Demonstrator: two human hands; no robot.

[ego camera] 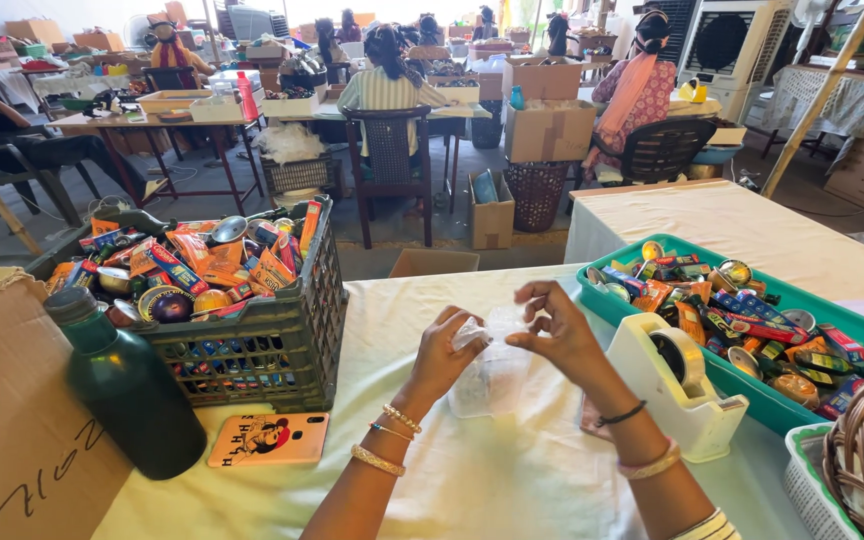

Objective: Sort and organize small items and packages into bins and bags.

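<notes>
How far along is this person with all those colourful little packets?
Nothing finished shows in view. In hand: the left hand and right hand hold a clear plastic bag between them, its contents unclear. Left: the dark crate and the teal tray are both heaped with small tins and packets. A tape dispenser stands beside the right wrist.

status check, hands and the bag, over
Left hand and right hand both pinching clear plastic bag. Bag hangs above table. Tape dispenser close by right wrist.
</notes>
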